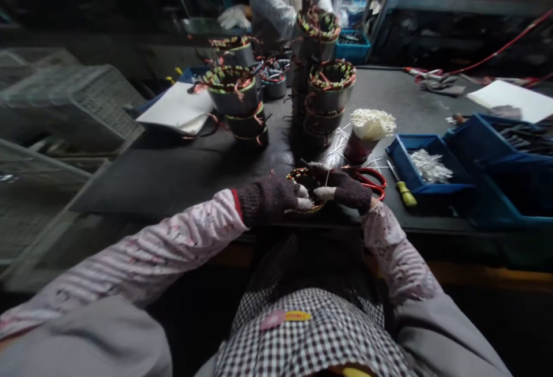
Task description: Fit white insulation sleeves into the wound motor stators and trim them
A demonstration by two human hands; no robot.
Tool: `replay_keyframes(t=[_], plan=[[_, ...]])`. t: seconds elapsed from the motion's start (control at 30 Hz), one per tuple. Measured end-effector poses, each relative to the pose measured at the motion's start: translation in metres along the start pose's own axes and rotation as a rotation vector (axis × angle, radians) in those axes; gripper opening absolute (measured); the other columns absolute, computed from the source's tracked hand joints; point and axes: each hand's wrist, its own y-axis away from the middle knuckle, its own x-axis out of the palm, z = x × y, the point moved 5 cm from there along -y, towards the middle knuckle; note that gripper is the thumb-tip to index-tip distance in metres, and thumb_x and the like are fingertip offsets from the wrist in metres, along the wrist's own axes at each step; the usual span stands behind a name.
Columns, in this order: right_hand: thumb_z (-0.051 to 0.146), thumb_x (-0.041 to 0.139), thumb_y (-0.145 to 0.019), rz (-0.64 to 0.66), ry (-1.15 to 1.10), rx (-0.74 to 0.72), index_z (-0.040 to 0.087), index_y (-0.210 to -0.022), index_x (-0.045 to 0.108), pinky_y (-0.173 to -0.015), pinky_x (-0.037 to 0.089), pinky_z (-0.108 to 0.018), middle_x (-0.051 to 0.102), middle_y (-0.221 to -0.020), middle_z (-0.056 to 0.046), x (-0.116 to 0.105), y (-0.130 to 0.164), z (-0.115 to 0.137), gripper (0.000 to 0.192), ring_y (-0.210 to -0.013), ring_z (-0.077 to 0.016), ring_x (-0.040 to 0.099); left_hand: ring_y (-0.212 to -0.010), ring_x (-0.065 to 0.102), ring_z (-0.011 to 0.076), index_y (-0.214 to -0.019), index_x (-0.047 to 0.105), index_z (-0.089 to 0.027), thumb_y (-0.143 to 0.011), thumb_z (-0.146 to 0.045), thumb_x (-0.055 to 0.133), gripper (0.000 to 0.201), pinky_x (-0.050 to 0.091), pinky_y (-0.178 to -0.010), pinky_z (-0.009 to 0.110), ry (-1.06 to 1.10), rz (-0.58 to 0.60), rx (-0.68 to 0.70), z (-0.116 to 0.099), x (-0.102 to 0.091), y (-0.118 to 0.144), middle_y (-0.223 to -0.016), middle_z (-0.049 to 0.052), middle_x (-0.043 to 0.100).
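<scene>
Between the two hands, at the near edge of the dark table [164,172], sits a dark, open, round ring with copper and yellow-green windings around its rim [298,174]. The left hand [276,199], in a dark knitted glove with whitish fingertips, touches the ring's left side, its fingers bent over the near rim; how firmly they grip, I cannot tell. The right hand [349,191], gloved alike, is at the ring's right side with its fingers bent and its pale thumb pointing inward over the opening. A thin white strip [327,178] stands beside that thumb; whether the fingers pinch it is too small to tell.

Just right of the right hand lies a pair of scissors with red looped handles [381,176], and farther right a screwdriver with a yellow-green handle [406,194]. Beyond the right hand stands a dark red cup [358,149] packed with white thin sticks [372,123], with loose ones scattered beside it. Past the screwdriver, a blue plastic bin [425,188] holds small white pieces [431,165].

Ahead of the left hand rises a stack of similar wound rings [235,97]; ahead of the right hand is another stack [329,97]. White sheets [175,109] lie beyond the left forearm. Across the table, well apart from both hands, shows a co-worker's patterned sleeve [270,8].
</scene>
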Motion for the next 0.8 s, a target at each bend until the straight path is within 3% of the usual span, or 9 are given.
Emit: replay_keyframes(t=[0.1, 0.23, 0.3, 0.37, 0.5, 0.57, 0.63, 0.73, 0.8], plan=[[0.050, 0.083, -0.088, -0.188, -0.068, -0.034, 0.023, -0.139, 0.070, -0.105, 0.063, -0.050, 0.080, -0.127, -0.010, -0.012, 0.017, -0.004, 0.060, -0.120, -0.0286, 0.075, -0.105, 0.077, 0.0251, -0.115, 0.081, -0.026, -0.095, -0.040, 0.073, 0.026, 0.054, -0.115, 0.049, 0.007, -0.036, 0.083, -0.003, 0.006, -0.001, -0.106, 0.007, 0.083], [0.056, 0.080, -0.088, -0.953, 0.078, -0.118, 0.023, -0.116, 0.071, -0.094, 0.064, -0.045, 0.078, -0.112, -0.008, -0.082, 0.052, -0.021, 0.044, -0.102, -0.0237, 0.074, -0.099, 0.080, 0.0239, -0.110, 0.082, -0.027, -0.095, -0.033, 0.073, 0.018, 0.052, -0.119, 0.052, 0.033, -0.059, 0.215, 0.000, 0.009, 0.009, -0.101, 0.005, 0.084], [0.052, 0.083, -0.083, -1.251, 0.170, -0.119, 0.021, -0.113, 0.069, -0.096, 0.063, -0.046, 0.075, -0.108, -0.007, -0.116, 0.062, -0.026, 0.046, -0.099, -0.0231, 0.072, -0.095, 0.080, 0.0223, -0.106, 0.082, -0.027, -0.095, -0.027, 0.072, 0.015, 0.053, -0.119, 0.051, 0.046, -0.077, 0.280, -0.001, 0.010, 0.017, -0.099, 0.003, 0.085], [0.046, 0.085, -0.079, -1.377, 0.313, -0.083, 0.018, -0.117, 0.069, -0.100, 0.061, -0.049, 0.072, -0.112, -0.009, -0.141, 0.058, -0.024, 0.050, -0.099, -0.0237, 0.070, -0.092, 0.081, 0.0216, -0.104, 0.082, -0.027, -0.095, -0.024, 0.072, 0.013, 0.055, -0.116, 0.050, 0.044, -0.106, 0.289, -0.002, 0.012, 0.023, -0.099, 0.002, 0.086], [0.033, 0.081, -0.081, -1.399, 0.556, -0.004, 0.015, -0.108, 0.075, -0.101, 0.060, -0.052, 0.072, -0.111, -0.012, -0.162, 0.035, -0.005, 0.033, -0.092, -0.0240, 0.070, -0.091, 0.081, 0.0232, -0.103, 0.081, -0.026, -0.094, -0.026, 0.074, 0.011, 0.057, -0.114, 0.051, 0.038, -0.165, 0.187, -0.004, 0.021, 0.019, -0.097, 0.003, 0.086], [0.028, 0.075, -0.085, -1.406, 0.577, -0.058, 0.015, -0.099, 0.075, -0.100, 0.060, -0.053, 0.072, -0.102, -0.011, -0.159, 0.033, 0.008, 0.019, -0.091, -0.0246, 0.070, -0.092, 0.082, 0.0252, -0.105, 0.080, -0.024, -0.093, -0.028, 0.076, 0.013, 0.051, -0.121, 0.057, 0.042, -0.180, 0.136, -0.004, 0.025, 0.013, -0.097, 0.003, 0.086], [0.029, 0.070, -0.090, -1.444, 0.559, -0.199, 0.016, -0.097, 0.074, -0.101, 0.061, -0.053, 0.074, -0.101, -0.013, -0.142, 0.045, 0.020, 0.015, -0.095, -0.0259, 0.072, -0.095, 0.081, 0.0269, -0.107, 0.080, -0.024, -0.090, -0.031, 0.080, 0.019, 0.046, -0.125, 0.061, 0.052, -0.163, 0.091, -0.003, 0.028, 0.006, -0.098, 0.003, 0.086], [0.039, 0.064, -0.102, -1.428, 0.539, -0.331, 0.020, -0.103, 0.073, -0.094, 0.065, -0.049, 0.076, -0.110, -0.015, -0.083, 0.082, 0.022, 0.021, -0.101, -0.0277, 0.075, -0.097, 0.081, 0.0259, -0.101, 0.082, -0.026, -0.089, -0.033, 0.082, 0.014, 0.046, -0.125, 0.060, 0.077, -0.136, 0.019, -0.004, 0.032, 0.000, -0.098, 0.002, 0.086], [0.038, 0.058, -0.106, -1.286, 0.418, -0.341, 0.025, -0.109, 0.069, -0.082, 0.068, -0.048, 0.076, -0.109, -0.012, -0.031, 0.111, 0.011, 0.018, -0.098, -0.0295, 0.079, -0.095, 0.081, 0.0248, -0.095, 0.082, -0.027, -0.090, -0.032, 0.081, 0.007, 0.048, -0.124, 0.059, 0.077, -0.165, -0.025, -0.007, 0.034, 0.000, -0.095, 0.001, 0.085]])
